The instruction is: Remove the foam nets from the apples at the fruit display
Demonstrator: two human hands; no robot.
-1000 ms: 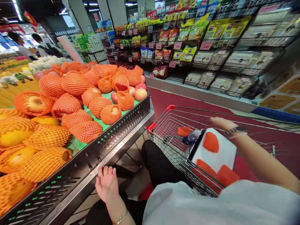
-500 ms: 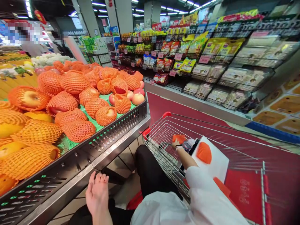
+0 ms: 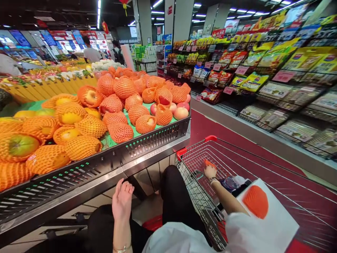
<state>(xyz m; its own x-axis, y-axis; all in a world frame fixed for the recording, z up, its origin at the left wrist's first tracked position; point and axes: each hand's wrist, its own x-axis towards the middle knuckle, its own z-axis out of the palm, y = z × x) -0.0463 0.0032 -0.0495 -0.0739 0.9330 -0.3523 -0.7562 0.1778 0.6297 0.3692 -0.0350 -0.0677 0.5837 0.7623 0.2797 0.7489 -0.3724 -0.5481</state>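
My right hand (image 3: 210, 171) reaches down into a metal shopping cart (image 3: 196, 182). Its fingers are closed on an orange foam net (image 3: 210, 163); I cannot make out whether a fruit is inside. Beside that wrist lie dark items with clear plastic (image 3: 233, 182). A white box (image 3: 276, 225) in the cart carries another orange foam net (image 3: 255, 201) on top. My left hand (image 3: 122, 198) hovers near the display's metal edge, fingers loosely bent and apart, holding nothing. Above it, orange-netted fruits (image 3: 119, 132) and bare apples (image 3: 181, 113) lie on green matting.
A black slotted rail (image 3: 147, 140) borders the fruit display. Yellow fruits in nets (image 3: 83, 147) fill its left part. Packaged goods stand on shelves (image 3: 252, 84) across the red floor (image 3: 201, 123). Other people (image 3: 91, 54) are in the background.
My view has turned left, so the display and cart appear farther right. My right hand has moved lower and forward in the cart with the foam net. My left hand stays empty.
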